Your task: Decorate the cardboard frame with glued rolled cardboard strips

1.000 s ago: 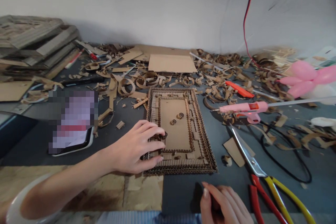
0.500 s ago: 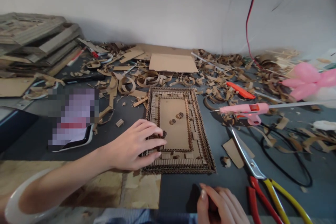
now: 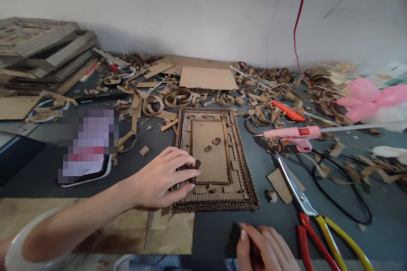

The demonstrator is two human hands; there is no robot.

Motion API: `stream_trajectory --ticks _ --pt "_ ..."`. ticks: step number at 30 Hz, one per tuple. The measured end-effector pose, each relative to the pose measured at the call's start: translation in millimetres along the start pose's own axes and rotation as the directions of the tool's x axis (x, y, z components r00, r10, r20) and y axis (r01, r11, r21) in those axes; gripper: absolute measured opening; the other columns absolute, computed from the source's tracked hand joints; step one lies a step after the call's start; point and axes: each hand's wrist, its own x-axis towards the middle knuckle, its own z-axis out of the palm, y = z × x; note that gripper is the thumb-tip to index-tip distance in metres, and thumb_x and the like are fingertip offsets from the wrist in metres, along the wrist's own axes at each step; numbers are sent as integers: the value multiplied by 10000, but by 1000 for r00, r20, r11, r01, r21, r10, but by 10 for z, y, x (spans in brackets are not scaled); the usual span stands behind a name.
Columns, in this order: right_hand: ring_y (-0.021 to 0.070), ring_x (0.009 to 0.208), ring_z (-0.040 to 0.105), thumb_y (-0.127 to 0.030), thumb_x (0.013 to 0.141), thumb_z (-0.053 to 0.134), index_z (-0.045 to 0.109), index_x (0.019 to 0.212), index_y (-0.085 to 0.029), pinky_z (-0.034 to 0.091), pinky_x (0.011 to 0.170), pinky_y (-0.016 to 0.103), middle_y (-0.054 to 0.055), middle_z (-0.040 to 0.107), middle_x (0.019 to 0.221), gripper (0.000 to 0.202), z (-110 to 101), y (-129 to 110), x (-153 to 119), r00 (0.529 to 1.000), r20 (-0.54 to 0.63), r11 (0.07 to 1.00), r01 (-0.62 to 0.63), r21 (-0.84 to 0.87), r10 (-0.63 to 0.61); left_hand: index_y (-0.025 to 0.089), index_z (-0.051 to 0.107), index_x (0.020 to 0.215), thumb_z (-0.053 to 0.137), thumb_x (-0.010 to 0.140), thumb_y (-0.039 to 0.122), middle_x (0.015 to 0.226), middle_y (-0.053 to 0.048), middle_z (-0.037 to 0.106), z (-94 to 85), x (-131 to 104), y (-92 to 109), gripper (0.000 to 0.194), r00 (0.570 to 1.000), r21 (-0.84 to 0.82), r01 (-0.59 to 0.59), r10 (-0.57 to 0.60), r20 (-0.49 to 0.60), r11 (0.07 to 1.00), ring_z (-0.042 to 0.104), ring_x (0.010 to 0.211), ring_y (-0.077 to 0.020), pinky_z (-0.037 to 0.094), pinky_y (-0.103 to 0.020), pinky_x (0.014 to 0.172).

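Note:
A rectangular panel of corrugated cardboard (image 3: pixel 211 171) lies on the dark table, edged with layered ridged strips. My left hand (image 3: pixel 163 178) rests over its left side, fingers spread and lightly bent. Close to those fingertips is a small dark cardboard curl (image 3: pixel 197 164); whether they touch it I cannot tell. Two small coiled pieces (image 3: pixel 216 141) sit on the panel's plain centre. Below the panel's right corner, my right hand (image 3: pixel 265 247) is closed, thumb and fingers together. Anything inside it is hidden. Scissors (image 3: pixel 303 203) with red and yellow handles lie open to its right.
A pink glue gun (image 3: pixel 292 133) with a cable lies at right, near an orange cutter (image 3: pixel 288 111) and pink balloons (image 3: pixel 365 97). Cardboard scraps (image 3: pixel 184 97) litter the back. A phone (image 3: pixel 89 148) is at left, before stacked cardboard frames (image 3: pixel 47 53).
The view has shifted slightly, so things on the right appear a little further left. Both hands keep nearly the same pose and place relative to the panel.

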Motion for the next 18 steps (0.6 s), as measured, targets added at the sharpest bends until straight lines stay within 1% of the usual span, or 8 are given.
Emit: stream_trajectory --ticks 3,5,7,9,11,14,16,18 --pt "106 454 513 -86 762 536 602 724 -150 395 463 234 15 601 507 99 23 4 21 999 -28 1000 22 18 -22 161 603 999 433 858 141 943 -73 580 2 46 12 222 993 -69 98 -102 -62 993 526 895 -165 413 -314 821" --pt "105 458 510 -83 754 547 602 719 -146 393 464 233 18 608 513 91 40 7 26 998 -55 999 25 32 -23 157 625 935 443 856 124 929 -62 576 -15 92 23 202 980 -108 178 -186 -70 978 541 876 -143 426 -268 797" --pt "104 459 503 -76 749 553 600 711 -147 391 470 235 14 603 509 93 52 10 34 997 -74 998 22 55 -18 156 639 872 467 847 125 922 -51 580 -63 154 42 176 975 -90 217 -219 -22 972 553 858 -135 431 -243 770" --pt "105 462 504 -80 745 562 597 705 -152 393 476 237 7 595 503 90 55 10 49 997 -73 997 30 67 -25 167 644 839 499 836 139 896 -30 595 -145 240 68 147 976 -14 203 -201 81 979 565 810 -134 430 -236 719" --pt "107 467 512 -88 744 566 596 704 -157 394 482 238 3 594 507 85 46 11 69 998 -51 996 44 81 -40 180 642 802 525 822 141 836 -4 609 -242 353 96 125 965 75 140 -153 213 987 568 736 -129 420 -237 656" --pt "117 498 536 -91 749 551 600 724 -162 408 513 250 6 606 538 91 1 17 93 999 32 990 21 140 -26 160 625 733 544 800 110 772 -10 615 -351 547 131 116 914 178 -57 -20 405 982 575 729 -149 410 -257 638" --pt "120 510 549 -91 755 534 606 739 -171 423 531 257 5 612 561 108 -47 29 100 994 110 979 -23 201 0 149 614 690 544 782 65 771 -23 631 -378 660 149 143 872 238 -150 15 489 960 584 740 -164 401 -273 630" --pt "110 485 548 -82 753 523 607 733 -180 436 524 248 -5 605 556 130 -100 45 101 988 156 964 -58 261 17 150 612 664 539 765 21 762 -26 646 -374 738 162 180 841 279 -207 25 541 938 591 746 -168 386 -277 613"
